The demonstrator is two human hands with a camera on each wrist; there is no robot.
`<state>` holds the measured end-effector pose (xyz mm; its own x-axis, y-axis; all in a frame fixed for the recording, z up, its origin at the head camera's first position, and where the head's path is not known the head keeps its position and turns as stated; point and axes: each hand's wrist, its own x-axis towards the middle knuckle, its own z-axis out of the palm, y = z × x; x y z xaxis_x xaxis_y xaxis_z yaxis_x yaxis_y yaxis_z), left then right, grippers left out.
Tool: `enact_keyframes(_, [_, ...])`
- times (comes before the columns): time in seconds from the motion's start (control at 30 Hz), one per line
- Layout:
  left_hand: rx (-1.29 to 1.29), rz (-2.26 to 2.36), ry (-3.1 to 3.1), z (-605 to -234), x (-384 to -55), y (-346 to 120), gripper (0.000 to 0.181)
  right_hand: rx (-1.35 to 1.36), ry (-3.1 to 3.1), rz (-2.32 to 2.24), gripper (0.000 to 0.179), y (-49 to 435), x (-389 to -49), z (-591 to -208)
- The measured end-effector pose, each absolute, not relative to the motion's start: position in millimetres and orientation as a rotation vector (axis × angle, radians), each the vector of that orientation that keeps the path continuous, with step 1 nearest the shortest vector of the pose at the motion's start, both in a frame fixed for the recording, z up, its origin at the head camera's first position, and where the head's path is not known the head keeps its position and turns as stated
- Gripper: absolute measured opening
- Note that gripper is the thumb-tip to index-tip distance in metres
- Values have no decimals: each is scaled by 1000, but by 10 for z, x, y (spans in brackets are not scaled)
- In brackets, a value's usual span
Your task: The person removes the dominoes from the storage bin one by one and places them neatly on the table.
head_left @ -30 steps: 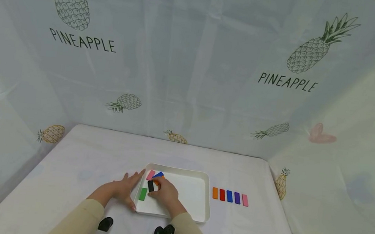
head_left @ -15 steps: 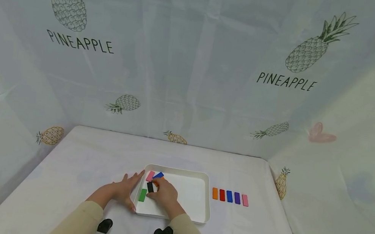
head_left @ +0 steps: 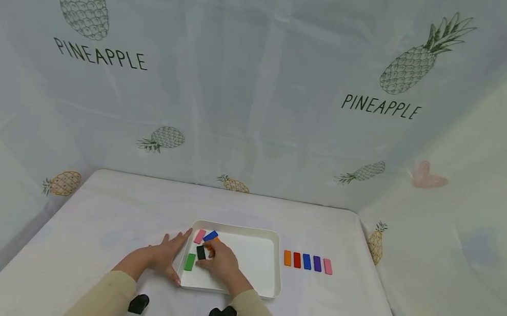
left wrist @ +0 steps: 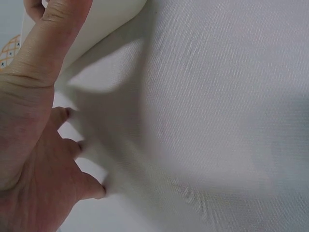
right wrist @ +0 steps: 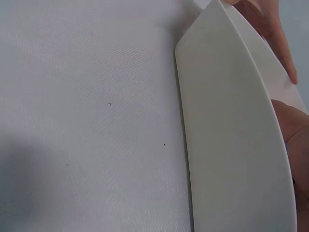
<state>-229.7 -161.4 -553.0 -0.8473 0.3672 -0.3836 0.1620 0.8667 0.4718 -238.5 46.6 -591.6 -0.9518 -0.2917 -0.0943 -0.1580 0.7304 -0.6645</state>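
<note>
In the head view, my right hand (head_left: 222,264) reaches into the white tray (head_left: 252,292) and pinches a small black rectangular block (head_left: 201,252) between thumb and fingers. Around it in the tray's left part lie a green block (head_left: 189,262), a pink block (head_left: 200,236) and a blue block (head_left: 210,236). An orange block (head_left: 216,239) is mostly hidden by my right fingers. My left hand (head_left: 161,257) spreads along the tray's left side, fingers toward the far corner and thumb at the near corner. The left wrist view shows its fingers extended.
Right of the tray, a row of upright-lying blocks sits on the white cloth: orange (head_left: 287,258), red (head_left: 297,260), blue (head_left: 307,262), purple (head_left: 317,264) and pink (head_left: 327,267). A pineapple-printed curtain (head_left: 241,100) rises behind the table.
The head view has shifted slightly, moving everything a little left in the picture. Both hands keep nearly the same place; the black block has turned or shifted only slightly, if at all.
</note>
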Motion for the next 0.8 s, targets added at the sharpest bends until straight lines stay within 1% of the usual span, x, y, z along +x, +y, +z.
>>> enact_keyframes(0.27, [374,599,2545,-5503,-2298,-1620,136,-351,2607,-1210,43,519,-2355,-5887])
enact_keyframes(0.57, [382,598,2564,-5470,-2260,-1613,137,-425,2630,-1176,44,545,-2238,-5864])
enact_keyframes(0.8, [370,612,2561,-5468,-2244,-1595,135,-445,2544,-1256,42,634,-2141,-5817])
